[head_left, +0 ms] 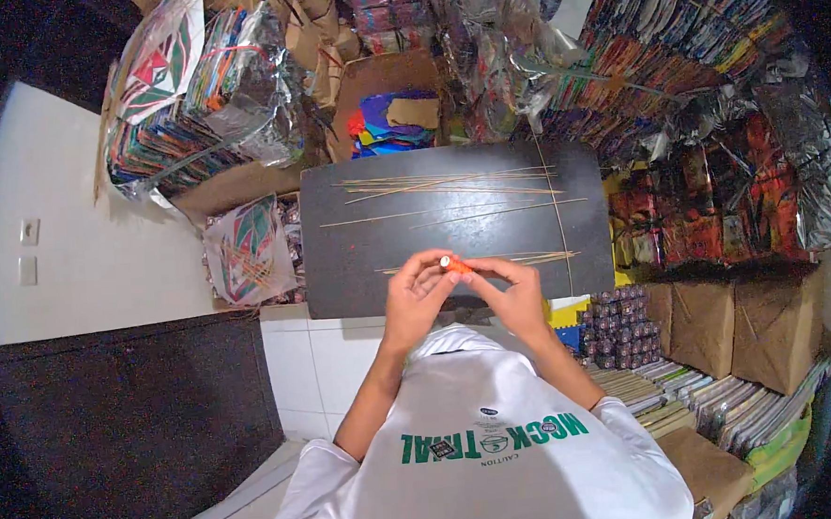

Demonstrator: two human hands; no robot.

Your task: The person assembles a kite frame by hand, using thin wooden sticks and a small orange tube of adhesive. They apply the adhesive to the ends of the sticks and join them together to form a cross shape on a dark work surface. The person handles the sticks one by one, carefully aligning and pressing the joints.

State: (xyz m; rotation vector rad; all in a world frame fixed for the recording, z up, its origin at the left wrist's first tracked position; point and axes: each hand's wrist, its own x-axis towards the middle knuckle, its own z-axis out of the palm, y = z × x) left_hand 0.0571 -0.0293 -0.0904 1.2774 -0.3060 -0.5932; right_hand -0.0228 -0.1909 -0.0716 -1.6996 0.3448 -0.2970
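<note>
- My left hand [414, 295] and right hand [515, 294] are together, fingertips pinching one small orange cylinder [456, 265] between them.
- Cylinder is in front of my chest, above the near edge of the dark tabletop [340, 259]; whitish end faces up and slightly left. Spool or tube, too small to tell.
- Step in hand, my read: handling the cylinder with both hands, looks like fingertip work on it. Can't tell if anything is being peeled or unwound.
- Next move, my judgement: calls for a light, steady pinch from one hand so the other can come free; sticks are thin, so lifting one calls for a fingertip grip.
- Thin sticks [458, 180] lie loosely crossed along the far side; two more lie across the middle, well apart from my fingers.
- Near bunch of sticks [539, 257] runs behind my hands, middle hidden.
- Thin pale line [555, 200] crosses the right side of the tabletop; string or scratch, can't tell.
- Beyond the far edge: cardboard box [341, 136] with blue and orange pieces. Right of me: stacked dark spools [616, 329].
</note>
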